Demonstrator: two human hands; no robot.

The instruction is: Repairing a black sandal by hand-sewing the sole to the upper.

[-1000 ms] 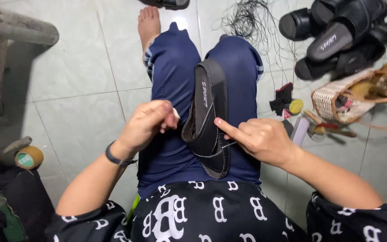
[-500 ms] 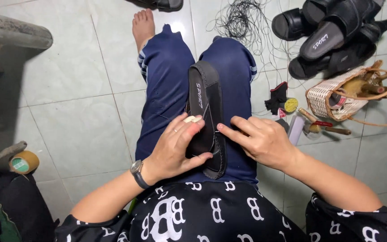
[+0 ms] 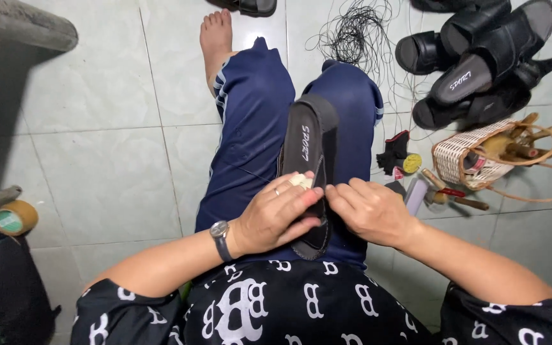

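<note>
Black slide sandal lies on the person's lap across the blue trousers, long axis running near-vertical in the head view, one end pointing away toward the knees. Left hand and right hand are together at its near end, both gripping the sandal, fingertips touching.

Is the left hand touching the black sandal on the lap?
Touching. In the head view the left hand lies across the black sandal, its fingers wrapped over the sole's edge with no gap. The right hand presses the same edge from the other side.
</note>
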